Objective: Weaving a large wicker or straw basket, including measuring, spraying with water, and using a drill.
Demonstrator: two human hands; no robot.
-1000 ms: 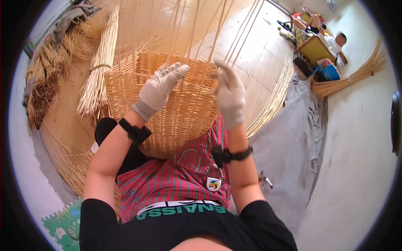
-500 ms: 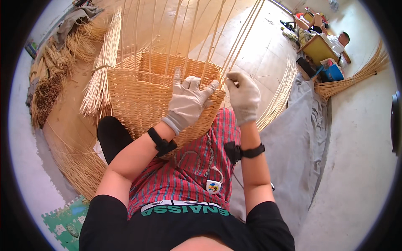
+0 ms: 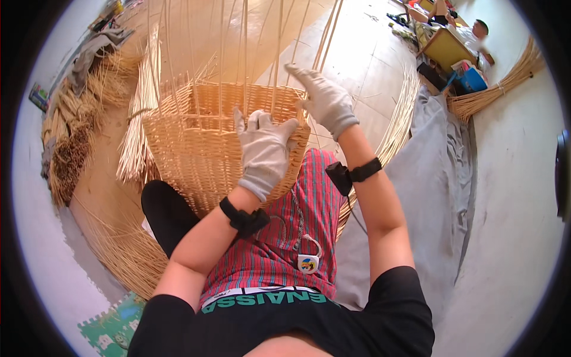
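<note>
A half-woven wicker basket (image 3: 202, 154) rests tilted against my lap, with tall upright stakes (image 3: 245, 65) standing from its rim. My left hand (image 3: 264, 149), in a pale work glove, grips the near wall, its fingertips at the top of the weave and its thumb toward the right corner. Beside that corner is my right hand (image 3: 326, 100), gloved too, with index finger stretched out toward the stakes and thumb low near the rim. The lower fingers of the right hand are partly hidden. No strand shows clearly in its grasp.
Bundles of pale wicker rods (image 3: 143, 113) lie left of the basket, darker bundles (image 3: 74, 131) along the wall. Long rods (image 3: 395, 122) and a grey cloth (image 3: 425, 184) lie at right. Farther back, a person (image 3: 473, 37) sits near a blue container (image 3: 473, 82).
My right hand has gone from curled fingers beside the corner to an outstretched index finger, moving up and left. The basket and my left hand sit slightly lower in view.
</note>
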